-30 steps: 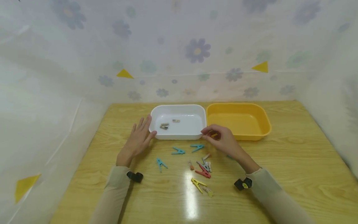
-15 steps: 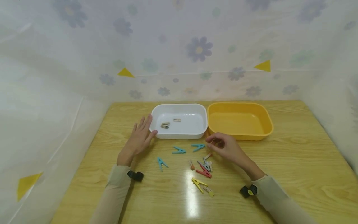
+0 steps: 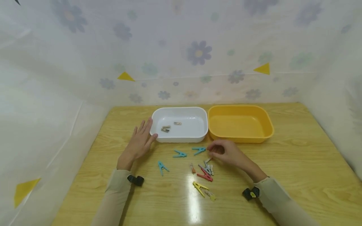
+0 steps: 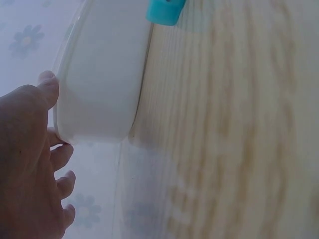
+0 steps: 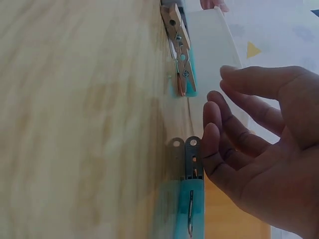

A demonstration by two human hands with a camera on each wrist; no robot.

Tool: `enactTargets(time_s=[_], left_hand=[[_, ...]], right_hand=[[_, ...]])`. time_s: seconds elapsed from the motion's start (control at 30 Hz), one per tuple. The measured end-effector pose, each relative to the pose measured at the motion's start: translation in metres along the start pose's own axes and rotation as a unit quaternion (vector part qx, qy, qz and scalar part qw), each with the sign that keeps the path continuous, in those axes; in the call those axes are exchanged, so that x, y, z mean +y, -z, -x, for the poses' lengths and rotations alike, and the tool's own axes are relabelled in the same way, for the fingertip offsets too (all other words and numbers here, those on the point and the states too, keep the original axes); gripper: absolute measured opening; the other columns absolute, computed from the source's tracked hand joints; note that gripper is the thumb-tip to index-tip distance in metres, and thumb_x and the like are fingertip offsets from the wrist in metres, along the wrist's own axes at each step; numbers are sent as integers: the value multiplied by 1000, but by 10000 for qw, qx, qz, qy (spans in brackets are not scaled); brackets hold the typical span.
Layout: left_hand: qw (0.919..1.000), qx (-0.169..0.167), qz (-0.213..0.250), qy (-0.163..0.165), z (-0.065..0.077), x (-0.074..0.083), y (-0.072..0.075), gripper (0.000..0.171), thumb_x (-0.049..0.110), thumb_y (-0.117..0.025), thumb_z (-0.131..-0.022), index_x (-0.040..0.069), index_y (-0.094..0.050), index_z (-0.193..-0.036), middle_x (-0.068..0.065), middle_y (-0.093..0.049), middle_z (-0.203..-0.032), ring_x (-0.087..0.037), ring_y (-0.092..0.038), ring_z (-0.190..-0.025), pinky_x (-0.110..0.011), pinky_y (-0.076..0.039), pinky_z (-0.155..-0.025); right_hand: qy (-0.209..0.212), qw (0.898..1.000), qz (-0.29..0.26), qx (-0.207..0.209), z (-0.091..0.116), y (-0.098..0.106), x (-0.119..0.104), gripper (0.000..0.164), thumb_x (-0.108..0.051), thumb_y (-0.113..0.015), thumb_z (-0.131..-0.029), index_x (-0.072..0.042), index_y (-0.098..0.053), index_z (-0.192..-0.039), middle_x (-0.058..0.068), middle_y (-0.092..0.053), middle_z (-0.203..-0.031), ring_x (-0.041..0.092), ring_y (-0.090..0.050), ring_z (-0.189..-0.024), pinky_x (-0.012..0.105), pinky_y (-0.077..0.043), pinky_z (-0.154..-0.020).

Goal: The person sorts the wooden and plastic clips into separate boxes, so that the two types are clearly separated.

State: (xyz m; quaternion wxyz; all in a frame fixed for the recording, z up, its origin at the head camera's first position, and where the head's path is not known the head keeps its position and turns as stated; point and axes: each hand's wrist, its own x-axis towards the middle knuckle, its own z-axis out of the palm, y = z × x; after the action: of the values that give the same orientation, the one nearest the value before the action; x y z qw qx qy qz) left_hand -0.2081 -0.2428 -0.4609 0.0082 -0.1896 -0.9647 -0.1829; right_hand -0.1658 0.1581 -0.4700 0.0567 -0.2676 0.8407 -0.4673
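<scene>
My left hand (image 3: 138, 144) rests against the left end of the white basin (image 3: 182, 139), fingers spread along its side and thumb at the front corner. Three small wooden clothespins (image 3: 177, 123) lie inside that basin. My right hand (image 3: 229, 153) hovers in front of the yellow basin (image 3: 243, 140), fingers loosely bent and nothing between them. Its fingertips are beside a blue clothespin (image 3: 199, 150) and over a small wooden clothespin (image 3: 208, 160). In the right wrist view a teal-and-grey clothespin (image 5: 191, 204) lies on the table close to the fingers.
Two more blue clothespins (image 3: 179, 154) lie left of centre. A grey clothespin (image 3: 207, 169), a red clothespin (image 3: 205, 175), a yellow clothespin (image 3: 199, 187) and small wooden ones are scattered nearer the front. A flowered sheet (image 3: 181, 88) hangs behind the table.
My right hand has moved from the front corner where the basins meet, toward me, to beside the blue clothespin. My left hand keeps its place on the white basin.
</scene>
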Motion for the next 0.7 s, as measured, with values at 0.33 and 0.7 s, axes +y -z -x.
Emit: enactTargets(time_s=[0.33, 0.7], left_hand=[[10000, -21, 11, 65, 0, 1, 0, 74, 49, -32, -112, 7, -2, -165, -10, -8, -171, -34, -2, -157, -64, -3, -122], [9999, -85, 25, 68, 0, 2, 3, 74, 50, -30, -111, 8, -2, -165, -11, -7, -171, -33, 0, -157, -62, -2, -123]], right_hand=[[-202, 9981, 169, -552, 1, 3, 2, 15, -2, -78, -89, -6, -76, -103, 2, -74, -99, 14, -66, -88, 31, -58, -79], [-215, 9956, 494, -773, 3, 5, 4, 14, -1, -78, -89, -15, -79, -94, -6, -74, -94, 11, -65, -89, 31, -56, -79]])
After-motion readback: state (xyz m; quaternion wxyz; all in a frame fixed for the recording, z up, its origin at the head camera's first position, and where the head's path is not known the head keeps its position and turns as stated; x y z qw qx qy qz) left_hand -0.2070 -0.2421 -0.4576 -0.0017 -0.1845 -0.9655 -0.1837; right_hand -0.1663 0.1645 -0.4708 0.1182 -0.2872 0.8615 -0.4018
